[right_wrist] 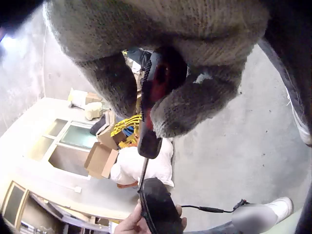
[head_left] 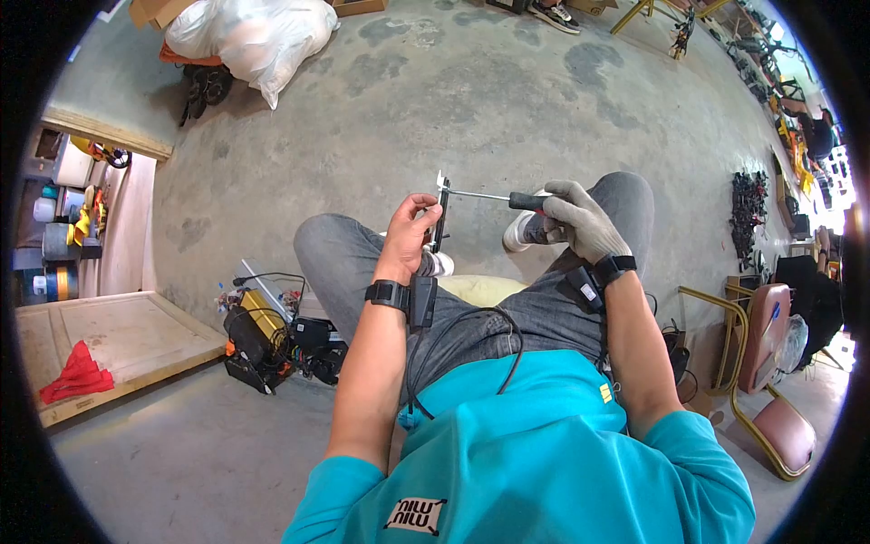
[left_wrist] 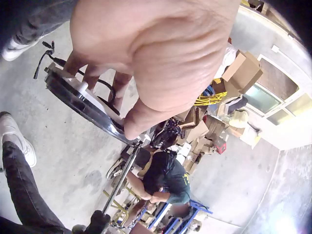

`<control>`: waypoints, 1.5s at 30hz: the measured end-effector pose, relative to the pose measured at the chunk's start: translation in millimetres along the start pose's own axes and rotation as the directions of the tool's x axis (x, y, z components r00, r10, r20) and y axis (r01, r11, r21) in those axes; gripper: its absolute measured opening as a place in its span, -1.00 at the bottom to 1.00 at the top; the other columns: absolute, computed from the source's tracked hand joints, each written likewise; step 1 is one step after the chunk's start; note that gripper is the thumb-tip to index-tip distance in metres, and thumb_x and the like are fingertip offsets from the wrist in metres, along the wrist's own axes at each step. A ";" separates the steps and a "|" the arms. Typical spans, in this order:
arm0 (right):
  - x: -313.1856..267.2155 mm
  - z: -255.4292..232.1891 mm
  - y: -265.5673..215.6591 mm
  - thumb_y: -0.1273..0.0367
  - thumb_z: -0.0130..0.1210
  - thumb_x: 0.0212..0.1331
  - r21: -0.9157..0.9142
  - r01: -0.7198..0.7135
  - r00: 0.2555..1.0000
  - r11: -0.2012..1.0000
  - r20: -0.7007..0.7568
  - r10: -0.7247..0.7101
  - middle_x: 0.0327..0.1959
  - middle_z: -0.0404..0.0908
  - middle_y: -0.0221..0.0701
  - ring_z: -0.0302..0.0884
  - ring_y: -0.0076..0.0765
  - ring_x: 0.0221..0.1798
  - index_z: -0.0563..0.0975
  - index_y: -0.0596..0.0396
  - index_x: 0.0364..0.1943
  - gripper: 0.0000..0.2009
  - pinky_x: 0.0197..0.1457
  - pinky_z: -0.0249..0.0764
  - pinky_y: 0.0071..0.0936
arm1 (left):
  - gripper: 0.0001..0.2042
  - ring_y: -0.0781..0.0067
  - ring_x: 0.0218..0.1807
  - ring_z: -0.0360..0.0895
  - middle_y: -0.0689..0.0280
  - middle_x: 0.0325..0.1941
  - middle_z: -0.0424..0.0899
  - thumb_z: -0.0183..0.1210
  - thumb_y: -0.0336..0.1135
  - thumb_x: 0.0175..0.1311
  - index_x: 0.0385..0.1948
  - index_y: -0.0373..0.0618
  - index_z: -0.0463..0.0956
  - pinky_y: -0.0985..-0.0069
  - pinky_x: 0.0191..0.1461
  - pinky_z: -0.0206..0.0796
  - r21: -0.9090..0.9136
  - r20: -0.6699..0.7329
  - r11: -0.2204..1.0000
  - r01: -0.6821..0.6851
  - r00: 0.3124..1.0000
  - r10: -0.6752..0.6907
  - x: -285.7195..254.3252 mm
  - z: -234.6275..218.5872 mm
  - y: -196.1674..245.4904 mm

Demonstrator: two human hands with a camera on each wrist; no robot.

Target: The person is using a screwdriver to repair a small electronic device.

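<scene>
My bare left hand (head_left: 410, 234) holds a flat black part with a pale inner side (left_wrist: 87, 108) between thumb and fingers, above the floor between the knees. A thin black cable (right_wrist: 209, 209) with a connector hangs from this part. My right hand (head_left: 584, 225), in a grey knit glove, grips the black and red handle of a screwdriver (head_left: 527, 202). The screwdriver's metal shaft (left_wrist: 121, 179) points left, its tip right at the end of the black part, close to the left thumb. In the right wrist view the gloved fingers (right_wrist: 180, 109) wrap the handle.
A pile of electronic parts and cables (head_left: 272, 331) lies on the floor left of the legs. A low wooden panel (head_left: 118, 340) carries a red cloth (head_left: 80, 372). White bags (head_left: 249, 41) stand at the far left, chairs (head_left: 766, 340) at the right. Another person (left_wrist: 165, 178) crouches farther off.
</scene>
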State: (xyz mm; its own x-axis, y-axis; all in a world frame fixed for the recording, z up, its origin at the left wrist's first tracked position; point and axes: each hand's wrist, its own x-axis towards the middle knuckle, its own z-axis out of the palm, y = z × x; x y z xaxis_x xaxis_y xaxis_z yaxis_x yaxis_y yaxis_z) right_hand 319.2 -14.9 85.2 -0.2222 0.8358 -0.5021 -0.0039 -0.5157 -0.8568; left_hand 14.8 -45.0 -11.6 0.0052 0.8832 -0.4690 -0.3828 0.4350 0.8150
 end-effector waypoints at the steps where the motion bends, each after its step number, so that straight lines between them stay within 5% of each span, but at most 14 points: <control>1: -2.7 2.9 -2.3 0.34 0.17 0.32 0.004 0.048 0.999 0.999 -0.015 -0.048 -0.28 0.52 -0.35 0.52 -0.52 -0.40 0.36 0.31 0.22 -0.53 -0.35 0.48 -0.58 | -0.81 0.73 -0.19 0.41 0.61 -0.07 0.54 0.36 -0.28 0.27 -0.14 0.13 0.58 0.57 -0.18 0.19 0.000 0.000 1.000 0.000 1.000 0.000 0.0 -0.6 0.1; 8: 7.4 -10.0 8.8 0.28 0.20 0.28 -0.057 -0.040 0.998 0.998 0.038 0.042 -0.22 0.54 -0.32 0.54 -0.50 -0.39 0.34 0.33 0.26 -0.44 -0.32 0.47 -0.56 | -0.84 0.68 -0.13 0.43 0.62 -0.17 0.50 0.31 -0.32 0.36 -0.12 0.16 0.55 0.46 -0.16 0.28 0.013 0.027 1.000 -0.006 1.000 0.006 -2.2 1.4 3.4; 10: 2.1 -2.9 6.8 0.22 0.20 0.30 -0.133 0.105 0.994 0.985 -0.028 -0.110 -0.24 0.55 -0.35 0.53 -0.53 -0.38 0.37 0.30 0.24 -0.45 -0.31 0.46 -0.56 | -0.84 0.68 -0.13 0.43 0.62 -0.18 0.50 0.31 -0.32 0.36 -0.12 0.16 0.55 0.47 -0.16 0.27 0.008 0.026 1.000 -0.009 1.000 0.009 -2.8 2.1 3.9; 13: -0.9 -3.7 5.0 0.17 0.20 0.30 -0.219 0.092 0.995 0.971 -0.023 -0.100 -0.24 0.56 -0.36 0.53 -0.54 -0.36 0.38 0.30 0.24 -0.43 -0.30 0.44 -0.57 | -0.84 0.68 -0.12 0.44 0.62 -0.16 0.51 0.30 -0.32 0.36 -0.12 0.16 0.55 0.46 -0.15 0.27 0.009 0.021 1.000 -0.008 1.000 0.008 -2.6 1.3 2.9; 19: -0.8 0.8 1.4 0.22 0.21 0.29 -0.069 0.015 1.000 0.998 -0.012 -0.016 -0.25 0.54 -0.36 0.50 -0.55 -0.38 0.38 0.32 0.23 -0.45 -0.30 0.41 -0.60 | -0.84 0.68 -0.13 0.45 0.61 -0.16 0.52 0.31 -0.32 0.35 -0.12 0.16 0.56 0.47 -0.15 0.28 0.028 0.008 1.000 -0.004 1.000 0.003 -0.5 0.1 2.7; 22: -2.5 1.7 2.5 0.20 0.19 0.31 -0.165 0.107 0.991 0.980 -0.056 -0.118 -0.27 0.54 -0.37 0.49 -0.56 -0.39 0.40 0.31 0.21 -0.47 -0.31 0.40 -0.59 | -0.85 0.68 -0.15 0.45 0.62 -0.17 0.52 0.31 -0.32 0.35 -0.12 0.16 0.56 0.48 -0.15 0.28 0.028 -0.003 1.000 -0.005 1.000 0.005 -0.9 -0.1 1.5; 28: 7.1 -5.9 7.9 0.23 0.20 0.28 -0.105 0.000 1.000 0.994 -0.030 -0.003 -0.27 0.53 -0.36 0.50 -0.55 -0.37 0.40 0.30 0.22 -0.47 -0.33 0.39 -0.58 | -0.85 0.68 -0.12 0.44 0.61 -0.16 0.51 0.31 -0.32 0.35 -0.13 0.15 0.55 0.48 -0.14 0.27 0.042 0.013 0.999 -0.001 1.000 0.001 -2.4 1.4 4.4; 35: 4.6 -7.0 7.5 0.23 0.23 0.26 -0.156 0.068 0.997 0.985 -0.017 -0.072 -0.26 0.53 -0.35 0.52 -0.54 -0.37 0.39 0.33 0.23 -0.44 -0.32 0.42 -0.55 | -0.83 0.70 -0.17 0.43 0.61 -0.14 0.52 0.34 -0.31 0.31 -0.14 0.14 0.57 0.54 -0.19 0.24 0.020 0.002 1.000 -0.005 1.000 0.005 -3.3 3.0 4.2; 37: 6.5 -8.3 6.2 0.27 0.25 0.21 -0.079 -0.053 0.998 0.996 0.014 0.054 -0.25 0.53 -0.34 0.53 -0.51 -0.33 0.37 0.32 0.26 -0.41 -0.29 0.45 -0.53 | -0.83 0.73 -0.22 0.44 0.60 -0.10 0.55 0.36 -0.31 0.28 -0.15 0.12 0.58 0.60 -0.23 0.20 0.011 -0.013 1.000 -0.007 1.000 0.007 -2.1 2.6 2.6; 45: 3.8 -4.6 6.6 0.19 0.20 0.30 -0.192 0.047 0.997 0.980 -0.052 -0.058 -0.21 0.55 -0.33 0.53 -0.52 -0.31 0.39 0.28 0.26 -0.44 -0.25 0.47 -0.54 | -0.83 0.75 -0.22 0.43 0.62 -0.12 0.55 0.35 -0.32 0.28 -0.16 0.13 0.58 0.61 -0.24 0.20 -0.011 0.007 1.000 -0.013 1.000 0.013 -1.8 1.9 1.5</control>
State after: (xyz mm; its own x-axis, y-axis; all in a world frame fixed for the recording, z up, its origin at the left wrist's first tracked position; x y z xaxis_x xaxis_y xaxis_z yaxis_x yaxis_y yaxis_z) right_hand 322.8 -14.3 77.1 -0.1710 0.8727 -0.4574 0.1731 -0.4304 -0.8859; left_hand 16.0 -45.6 -8.8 0.0063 0.8898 -0.4563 -0.3929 0.4218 0.8171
